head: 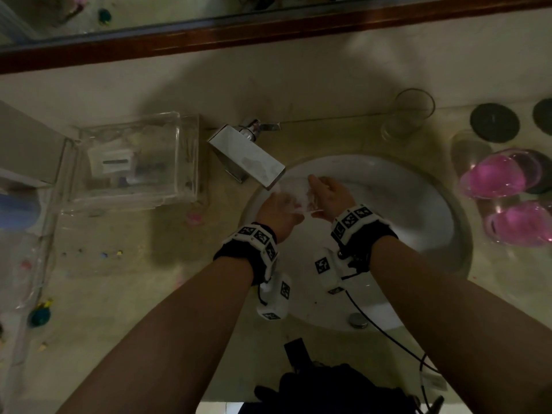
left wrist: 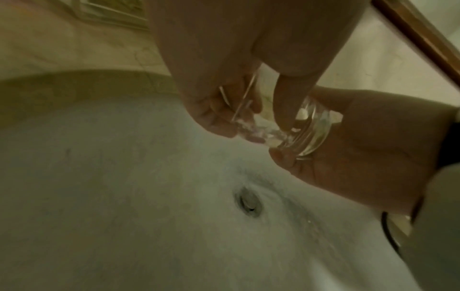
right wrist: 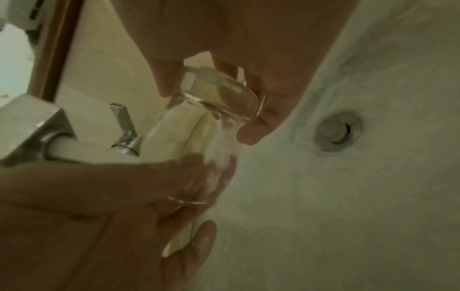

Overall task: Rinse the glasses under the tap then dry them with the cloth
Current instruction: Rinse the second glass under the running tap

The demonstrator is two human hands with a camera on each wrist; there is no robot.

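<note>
Desk [head: 125,294]: pale stone top, dimly lit, running along a dark wooden mirror frame [head: 268,28] at the back.
Basin [head: 424,222]: round white bowl sunk into the desk, its metal drain plug [head: 358,320] at the near side.
Clear box [head: 131,162]: see-through plastic container left of the tap, a white item inside it.
Tap [head: 248,158]: square chrome spout slanting out over the basin's left rim, lever [head: 267,126] behind it; water runs from its mouth onto the held glass.
Pink glasses [head: 493,177]: two pink-tinted ones lying on their sides on the desk right of the basin, the second [head: 519,224] nearer the viewer.
Spare tumbler [head: 407,115]: clear, upright on the desk behind the basin, well apart from the hands.
Dark discs [head: 494,122]: two round black ones at the far right.
Held glass [head: 298,195]: clear tumbler lying roughly sideways over the basin, just under the spout, between both hands.
Left hand [head: 279,210]: fingers [left wrist: 219,118] curled over the open rim, some reaching inside the glass.
Right hand [head: 328,198]: grasping the thick base [right wrist: 219,92] between thumb and fingers.
</note>
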